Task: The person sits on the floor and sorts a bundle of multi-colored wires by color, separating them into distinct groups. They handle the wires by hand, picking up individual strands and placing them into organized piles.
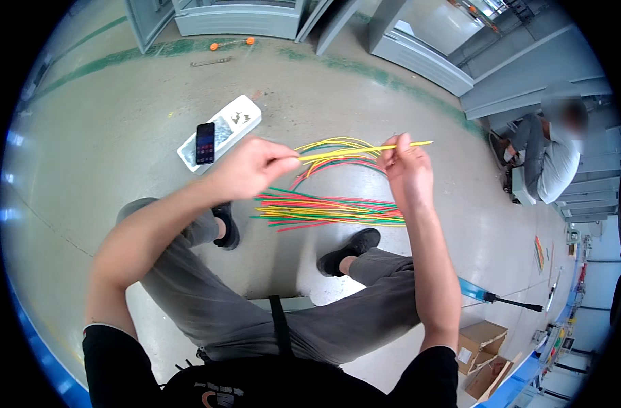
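A length of yellow wire (351,151) is stretched almost level between my two hands, above the floor. My left hand (252,166) pinches its left end with closed fingers. Farther right, my right hand (409,163) grips the wire between thumb and fingers, and a short tip sticks out beyond it. Below and behind the hands, a loose bundle of red, green and yellow wires (324,209) lies on the floor between my feet. Just beyond it, more wires (344,141) in the same colours curve in an arc, partly hidden by my right hand.
A white foam tray (246,109) holds small dark parts, with a phone (205,143) lying across it. Farther off are a wrench (210,62), an orange-ended item (232,44) and grey cabinets (239,24). A person (558,173) sits at right; cardboard boxes (481,340) stand lower right.
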The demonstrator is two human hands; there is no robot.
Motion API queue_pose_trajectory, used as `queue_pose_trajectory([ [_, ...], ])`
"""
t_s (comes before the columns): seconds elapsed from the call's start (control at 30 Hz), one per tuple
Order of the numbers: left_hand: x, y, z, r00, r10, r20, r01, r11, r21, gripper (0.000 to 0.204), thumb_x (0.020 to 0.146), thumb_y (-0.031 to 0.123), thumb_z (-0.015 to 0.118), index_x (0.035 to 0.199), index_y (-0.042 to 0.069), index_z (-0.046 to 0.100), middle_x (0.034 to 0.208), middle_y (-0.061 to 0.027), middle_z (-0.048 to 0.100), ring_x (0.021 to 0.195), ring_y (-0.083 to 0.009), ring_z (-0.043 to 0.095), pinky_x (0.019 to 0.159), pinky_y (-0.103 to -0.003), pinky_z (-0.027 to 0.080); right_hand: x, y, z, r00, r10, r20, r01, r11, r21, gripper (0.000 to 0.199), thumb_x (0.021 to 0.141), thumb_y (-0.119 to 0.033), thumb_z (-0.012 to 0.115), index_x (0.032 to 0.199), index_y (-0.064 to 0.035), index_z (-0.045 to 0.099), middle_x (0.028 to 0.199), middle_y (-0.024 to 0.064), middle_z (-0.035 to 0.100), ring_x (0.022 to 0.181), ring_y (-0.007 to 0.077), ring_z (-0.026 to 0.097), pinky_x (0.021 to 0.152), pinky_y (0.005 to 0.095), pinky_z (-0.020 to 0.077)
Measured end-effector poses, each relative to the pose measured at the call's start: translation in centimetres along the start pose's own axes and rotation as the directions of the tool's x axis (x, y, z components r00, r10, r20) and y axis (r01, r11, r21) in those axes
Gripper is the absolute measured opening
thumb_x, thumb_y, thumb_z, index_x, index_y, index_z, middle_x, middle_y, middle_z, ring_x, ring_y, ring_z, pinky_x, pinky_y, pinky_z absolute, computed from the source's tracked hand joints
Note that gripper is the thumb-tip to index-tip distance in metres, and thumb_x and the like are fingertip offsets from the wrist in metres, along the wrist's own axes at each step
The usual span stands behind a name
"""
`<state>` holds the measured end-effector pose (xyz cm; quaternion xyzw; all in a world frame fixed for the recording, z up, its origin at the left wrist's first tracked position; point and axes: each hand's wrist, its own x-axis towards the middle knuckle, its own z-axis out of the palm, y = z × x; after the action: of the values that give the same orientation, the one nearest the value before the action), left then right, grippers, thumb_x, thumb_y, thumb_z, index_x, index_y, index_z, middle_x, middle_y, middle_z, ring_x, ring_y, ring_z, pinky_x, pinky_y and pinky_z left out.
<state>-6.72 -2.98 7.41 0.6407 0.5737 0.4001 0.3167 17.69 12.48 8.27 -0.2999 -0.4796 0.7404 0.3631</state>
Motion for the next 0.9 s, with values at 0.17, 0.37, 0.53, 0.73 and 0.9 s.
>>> queue_pose_trajectory([
  [0.17,-0.1,1.3,-2.4,0.981,-0.185,0.062,0.191,0.977,-0.096,0.018,0.09,0.014,0.06,0.094,-0.002,0.067,0.063,-0.0028,0.055,0.059,-0.0075,0.045,0.054,-0.027,0.039,0.3,-2.9,-3.5,0.996,-0.067,-0.06,0.072,0.994,0.08,0.029,0.098,-0.026,0.049,0.085,-0.0005,0.057,0.074,0.004,0.052,0.066,0.0121,0.045,0.064,0.0273,0.0389],
  [0.37,-0.1,1.1,-1.2,0.983,-0.183,-0.029,0.185,0.975,0.12,0.017,0.089,0.014,0.06,0.093,-0.001,0.066,0.059,-0.0063,0.052,0.054,-0.0104,0.042,0.05,-0.028,0.036,-0.5,-2.4,-2.3,0.947,-0.289,-0.142,0.244,0.932,-0.268,0.027,0.096,-0.022,0.052,0.087,0.0028,0.059,0.079,0.0066,0.057,0.065,0.0114,0.049,0.062,0.0256,0.0423],
  [0.53,0.1,0.1,-1.6,0.991,-0.134,-0.012,0.134,0.989,0.058,0.015,0.088,0.012,0.059,0.092,-0.001,0.066,0.058,-0.0089,0.053,0.051,-0.0131,0.042,0.049,-0.03,0.037,-0.3,-2.8,-1.9,0.975,-0.145,-0.168,0.147,0.989,-0.001,0.027,0.097,-0.024,0.052,0.087,0.001,0.057,0.076,0.0056,0.054,0.068,0.0111,0.047,0.065,0.0267,0.0412],
  [0.73,1.1,1.7,0.4,0.998,-0.02,-0.052,0.021,1.0,0.019,0.014,0.09,0.01,0.06,0.091,-0.003,0.065,0.06,-0.003,0.051,0.055,-0.0088,0.041,0.051,-0.026,0.036,-0.9,-0.3,1.3,0.997,0.059,0.045,-0.062,0.997,0.054,0.036,0.098,-0.033,0.048,0.092,0.0009,0.058,0.076,0.0054,0.054,0.071,0.0144,0.047,0.068,0.0287,0.0402],
  [0.9,1.1,2.0,0.4,0.992,0.099,-0.081,-0.098,0.995,0.026,0.015,0.089,0.011,0.061,0.092,-0.004,0.065,0.062,-0.0059,0.053,0.057,-0.0088,0.046,0.052,-0.026,0.038,-0.7,-0.4,0.8,0.998,0.035,0.045,-0.043,0.982,0.186,0.038,0.099,-0.033,0.045,0.089,0.002,0.057,0.071,0.0064,0.052,0.066,0.0154,0.043,0.064,0.0288,0.0382],
])
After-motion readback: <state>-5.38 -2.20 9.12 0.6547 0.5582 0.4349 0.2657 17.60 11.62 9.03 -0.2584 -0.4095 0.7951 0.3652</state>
